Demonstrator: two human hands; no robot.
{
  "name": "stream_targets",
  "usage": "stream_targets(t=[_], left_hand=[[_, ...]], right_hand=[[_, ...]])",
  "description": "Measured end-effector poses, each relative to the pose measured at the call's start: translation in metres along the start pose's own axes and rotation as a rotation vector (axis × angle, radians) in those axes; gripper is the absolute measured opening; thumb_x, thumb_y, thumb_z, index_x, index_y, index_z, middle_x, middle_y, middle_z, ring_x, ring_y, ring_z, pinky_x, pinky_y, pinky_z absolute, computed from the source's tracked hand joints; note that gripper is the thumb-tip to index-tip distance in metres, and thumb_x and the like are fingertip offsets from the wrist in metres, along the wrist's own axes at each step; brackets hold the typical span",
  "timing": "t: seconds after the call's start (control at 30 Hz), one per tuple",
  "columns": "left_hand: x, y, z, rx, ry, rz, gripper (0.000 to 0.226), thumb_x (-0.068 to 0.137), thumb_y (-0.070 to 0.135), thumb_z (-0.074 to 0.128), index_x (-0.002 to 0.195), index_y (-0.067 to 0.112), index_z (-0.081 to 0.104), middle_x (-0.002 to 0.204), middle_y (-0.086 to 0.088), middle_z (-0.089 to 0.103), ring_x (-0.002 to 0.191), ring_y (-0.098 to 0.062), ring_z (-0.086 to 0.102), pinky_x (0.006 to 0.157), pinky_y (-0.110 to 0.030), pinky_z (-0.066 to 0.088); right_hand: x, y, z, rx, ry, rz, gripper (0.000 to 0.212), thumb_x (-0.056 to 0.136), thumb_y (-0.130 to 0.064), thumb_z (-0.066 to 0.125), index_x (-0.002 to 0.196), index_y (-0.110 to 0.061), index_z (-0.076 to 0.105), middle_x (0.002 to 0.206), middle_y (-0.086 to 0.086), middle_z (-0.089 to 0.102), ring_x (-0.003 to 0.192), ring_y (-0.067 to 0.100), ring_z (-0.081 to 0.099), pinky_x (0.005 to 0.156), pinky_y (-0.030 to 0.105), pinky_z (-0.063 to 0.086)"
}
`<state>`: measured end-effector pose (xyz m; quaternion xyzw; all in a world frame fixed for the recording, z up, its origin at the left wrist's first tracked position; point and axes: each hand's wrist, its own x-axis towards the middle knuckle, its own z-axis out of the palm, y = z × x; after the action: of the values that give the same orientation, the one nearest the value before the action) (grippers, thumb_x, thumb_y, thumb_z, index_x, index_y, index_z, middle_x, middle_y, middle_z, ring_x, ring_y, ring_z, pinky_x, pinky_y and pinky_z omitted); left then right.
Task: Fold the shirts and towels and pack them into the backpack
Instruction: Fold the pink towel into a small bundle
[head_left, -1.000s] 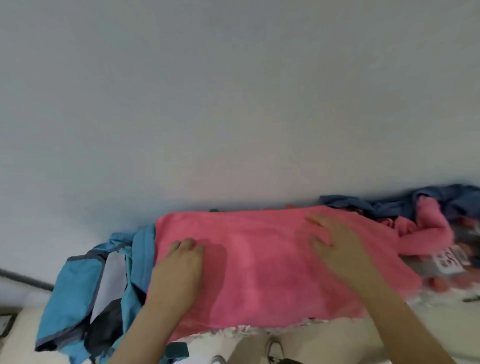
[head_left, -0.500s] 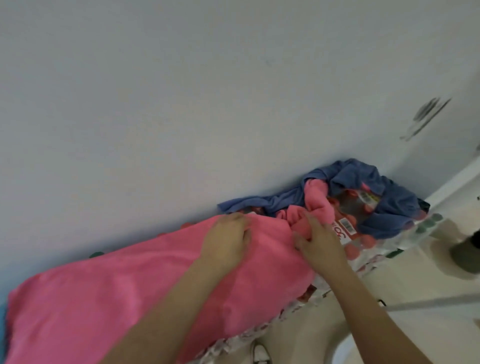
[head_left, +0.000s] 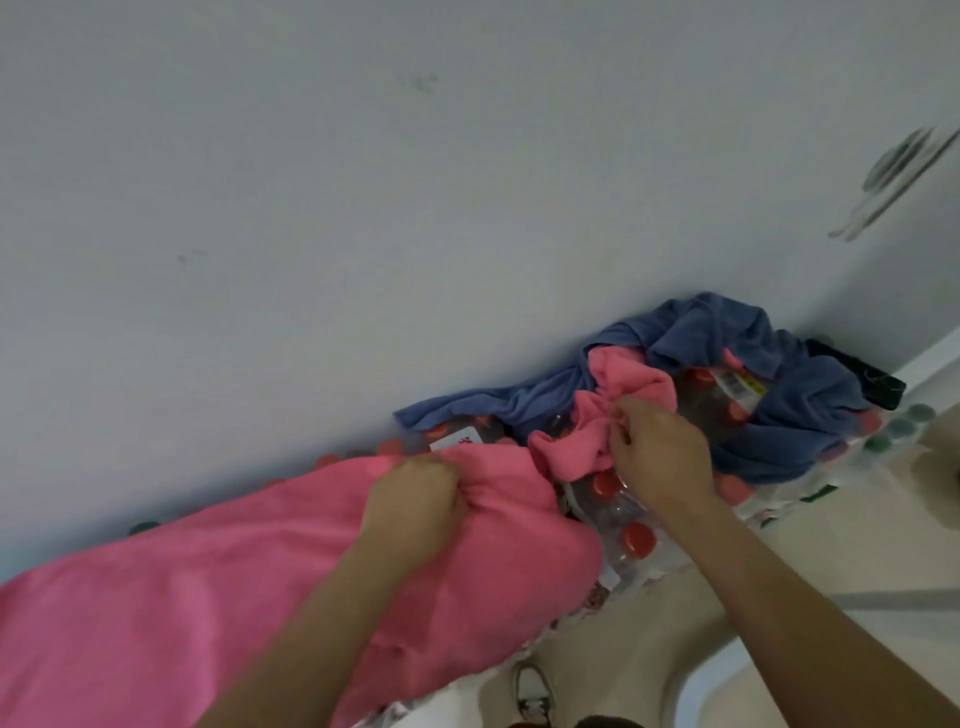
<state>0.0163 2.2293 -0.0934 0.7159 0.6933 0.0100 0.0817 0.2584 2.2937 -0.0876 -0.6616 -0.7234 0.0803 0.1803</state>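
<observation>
Flat on the cloth 1 second ago, both hands now curl at its right end. The left hand (head_left: 415, 501) clutches a gathered fold of the pink towel (head_left: 182, 597), which lies spread leftward along the wall (head_left: 363, 208). The right hand (head_left: 660, 449) pinches the towel's crumpled tail. Just behind it, a blue garment (head_left: 789, 410) drapes over a plastic-wrapped pack of red-capped bottles (head_left: 636, 540), which lies under the right wrist and the towel's end. A black object (head_left: 878, 384) lies beyond the garment. 1 shoe (head_left: 530, 696) shows on the floor (head_left: 831, 561).
</observation>
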Motion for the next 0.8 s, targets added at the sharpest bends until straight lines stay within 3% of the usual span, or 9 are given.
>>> stream_targets(t=[0.13,0.23,0.33,0.43,0.5,0.6,0.67,0.73,0.8], left_hand=[[0.026,0.015,-0.010,-0.093,0.165,0.055,0.025,0.085,0.025,0.050,0.076,0.009,0.068,0.084,-0.011,0.064,0.078,-0.032,0.061,0.067,-0.038,0.047],[0.048,0.025,-0.003,-0.123,0.045,0.023,0.027,0.091,0.035,0.050,0.106,0.019,0.066,0.107,-0.007,0.066,0.098,-0.026,0.061,0.080,-0.036,0.046],[0.052,0.020,0.008,-0.138,-0.067,0.054,0.041,0.086,0.036,0.059,0.125,0.024,0.056,0.120,-0.004,0.061,0.108,-0.023,0.058,0.088,-0.034,0.046],[0.041,0.017,0.005,-0.151,0.042,0.095,0.023,0.084,0.026,0.060,0.105,0.019,0.064,0.104,-0.003,0.066,0.094,-0.024,0.062,0.076,-0.035,0.047],[0.026,0.017,0.003,-0.169,0.173,0.132,0.013,0.082,0.027,0.057,0.088,0.018,0.064,0.084,-0.001,0.066,0.071,-0.022,0.063,0.056,-0.032,0.046],[0.000,0.013,0.010,-0.182,0.282,0.220,0.015,0.080,0.033,0.049,0.078,0.021,0.059,0.069,0.005,0.061,0.051,-0.017,0.058,0.038,-0.024,0.040],[-0.012,0.012,0.015,-0.250,0.257,0.249,0.010,0.080,0.030,0.050,0.082,0.023,0.057,0.071,0.005,0.063,0.055,-0.016,0.060,0.042,-0.027,0.045],[-0.016,0.009,0.013,-0.298,0.245,0.232,0.014,0.078,0.031,0.052,0.085,0.024,0.063,0.076,0.008,0.067,0.063,-0.011,0.061,0.054,-0.025,0.047],[-0.015,0.006,0.007,-0.281,0.254,0.229,0.020,0.080,0.033,0.052,0.084,0.022,0.069,0.080,0.009,0.068,0.069,-0.009,0.060,0.060,-0.021,0.046]], right_hand=[[-0.018,-0.022,-0.005,0.188,-0.127,-0.088,0.009,0.085,-0.019,0.057,0.083,-0.013,0.063,0.069,0.002,0.059,0.064,0.027,0.056,0.055,0.033,0.039],[-0.042,-0.036,0.020,0.211,-0.246,-0.171,0.027,0.087,-0.034,0.048,0.101,-0.020,0.065,0.085,0.001,0.068,0.075,0.023,0.064,0.064,0.034,0.047],[-0.043,-0.043,0.035,0.271,-0.297,-0.065,0.044,0.089,-0.034,0.058,0.129,-0.015,0.055,0.108,0.006,0.067,0.095,0.024,0.064,0.079,0.034,0.047],[-0.031,-0.050,0.034,0.404,-0.350,0.037,0.031,0.086,-0.044,0.060,0.100,-0.018,0.068,0.086,-0.001,0.068,0.077,0.016,0.061,0.068,0.032,0.044],[-0.024,-0.053,0.027,0.500,-0.419,0.082,0.045,0.086,-0.057,0.056,0.076,-0.014,0.066,0.063,-0.002,0.062,0.060,0.013,0.055,0.058,0.033,0.041],[-0.018,-0.057,0.014,0.701,-0.541,0.138,0.050,0.088,-0.055,0.057,0.063,-0.012,0.063,0.051,-0.007,0.051,0.051,0.006,0.044,0.055,0.026,0.036],[-0.019,-0.060,0.014,0.825,-0.599,0.100,0.028,0.087,-0.036,0.067,0.069,-0.015,0.072,0.054,-0.005,0.061,0.053,0.003,0.050,0.058,0.025,0.044],[-0.021,-0.061,0.019,0.812,-0.567,0.063,0.011,0.085,-0.022,0.070,0.076,-0.018,0.076,0.064,-0.002,0.070,0.058,0.009,0.061,0.065,0.035,0.052],[-0.020,-0.061,0.020,0.692,-0.538,-0.016,0.011,0.085,-0.031,0.069,0.081,-0.022,0.075,0.072,-0.007,0.072,0.067,0.009,0.066,0.069,0.035,0.053]])
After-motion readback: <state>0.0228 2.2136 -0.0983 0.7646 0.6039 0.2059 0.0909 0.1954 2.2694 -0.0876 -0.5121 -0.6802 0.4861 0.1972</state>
